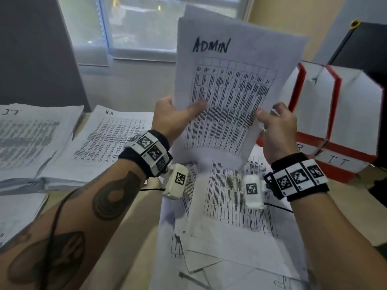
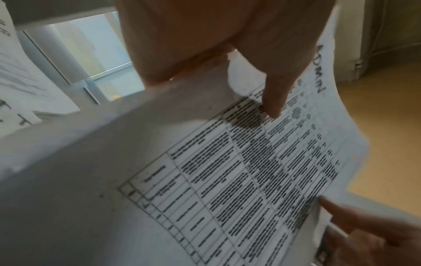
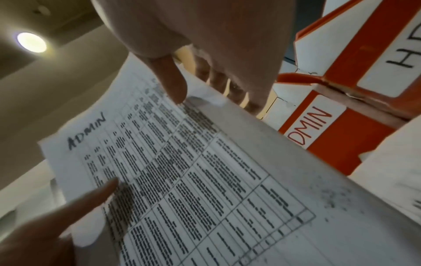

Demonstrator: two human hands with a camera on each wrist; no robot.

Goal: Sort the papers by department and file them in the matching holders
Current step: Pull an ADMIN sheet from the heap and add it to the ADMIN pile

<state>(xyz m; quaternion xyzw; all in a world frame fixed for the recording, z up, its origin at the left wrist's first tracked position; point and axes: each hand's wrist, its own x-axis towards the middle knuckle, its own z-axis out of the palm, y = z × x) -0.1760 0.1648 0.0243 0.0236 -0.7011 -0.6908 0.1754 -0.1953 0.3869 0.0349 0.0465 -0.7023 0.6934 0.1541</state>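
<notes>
We hold a sheet marked ADMIN [image 1: 230, 88] upright above the table [image 1: 134, 216], one hand at each lower side edge. Our left hand [image 1: 173, 118] pinches the left edge, its thumb laid flat across the printed grid and the other fingers behind the page. Our right hand [image 1: 276, 126] grips the right edge with curled fingers, thumb tip on the front of the sheet. At least one more page stands behind it (its top edge shows above the front one).

Below the raised sheet, loose printed papers [image 1: 230, 216] lie spread over the near middle of the table. To the left lie two stacks, one headed IT [image 1: 31, 139] at the far left and one headed H.R [image 1: 109, 139] beside it, their edges overlapping. To the right stand red and white paper holders [image 1: 335, 114], just beside our right hand.

From the head view we read only an IT label low on the holders. The right wrist view shows what that one hides: a holder labelled ADMIN [image 3: 314, 126], and next to it another label beginning with H. It also shows the right thumb [image 3: 173, 84] on the page and the other fingers [image 3: 237, 93] curled behind it. The left wrist view gives the left thumb [image 2: 273, 97] pressed on the grid, with the right thumb tip [image 2: 337, 208] meeting the opposite edge.
</notes>
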